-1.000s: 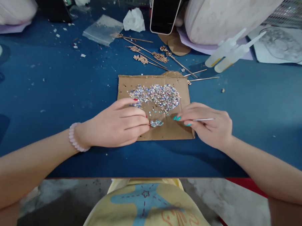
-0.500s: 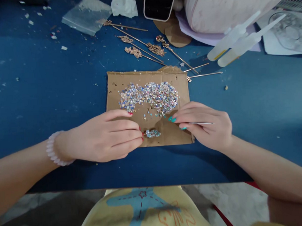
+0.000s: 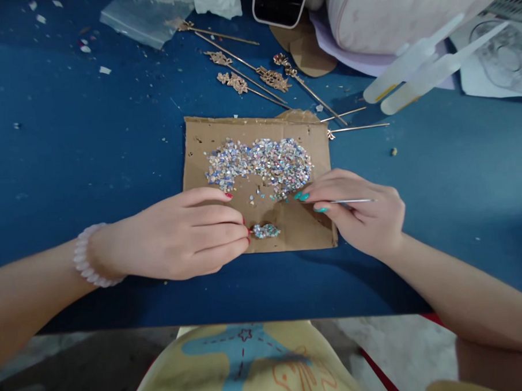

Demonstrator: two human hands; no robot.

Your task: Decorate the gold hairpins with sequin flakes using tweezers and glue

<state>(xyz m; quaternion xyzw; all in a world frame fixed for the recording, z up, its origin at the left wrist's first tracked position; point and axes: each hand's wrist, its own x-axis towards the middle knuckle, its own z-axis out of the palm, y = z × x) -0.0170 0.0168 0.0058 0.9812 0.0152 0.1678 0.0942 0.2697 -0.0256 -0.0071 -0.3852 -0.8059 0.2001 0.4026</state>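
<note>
My left hand (image 3: 189, 233), with a pale bead bracelet at the wrist, rests at the left of a cardboard sheet (image 3: 194, 142). Its closed fingertips hold the end of a hairpin (image 3: 266, 231), whose head is covered in blue and silvery chips; any stem is hidden under the hand. My right hand (image 3: 357, 211) pinches a thin, straight silvery tool (image 3: 352, 201) over the right side of the cardboard. The tool's tip is near the lower right edge of a spread of small glittering chips (image 3: 281, 166). A few loose chips lie between that spread and the hairpin.
Several gold-coloured hairpins (image 3: 273, 79) lie behind the cardboard. Farther back are a clear plastic bag (image 3: 145, 22), a phone (image 3: 280, 4) and a pale pouch (image 3: 400, 16). Two dropper bottles (image 3: 424, 82) lie at the back right. The blue table's front edge (image 3: 232, 322) faces me.
My right hand has lifted slightly and shifted a little right with the silvery tool, which now shows more of its length. My left hand and the hairpin stay nearly in place. The view has moved slightly.
</note>
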